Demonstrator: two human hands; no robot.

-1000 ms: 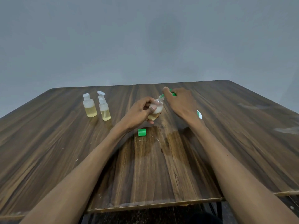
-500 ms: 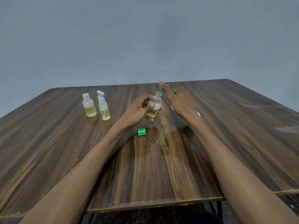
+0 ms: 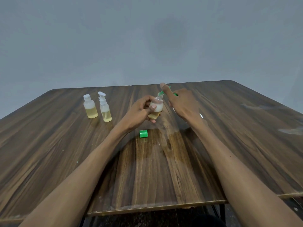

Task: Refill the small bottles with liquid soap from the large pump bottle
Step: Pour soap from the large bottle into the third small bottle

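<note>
My left hand point(image 3: 139, 112) grips a small clear bottle point(image 3: 157, 105), tilted, with yellow soap in its bottom. Its open mouth meets the green spout point(image 3: 164, 91) of the large pump bottle point(image 3: 201, 115). That bottle is almost wholly hidden behind my right hand point(image 3: 183, 104), which lies over the pump head with the index finger stretched forward. A loose green cap point(image 3: 143, 133) lies on the table just in front of my left hand.
Two more small bottles with yellow soap stand at the back left of the wooden table point(image 3: 49, 145): a flip-cap bottle point(image 3: 90, 107) and a spray bottle point(image 3: 105, 108). A wet patch point(image 3: 172, 138) shines near the green cap. The table's front edge lies close to me.
My right hand has risen over the pump and its index finger has lifted. My left hand has raised the small bottle slightly with it.
</note>
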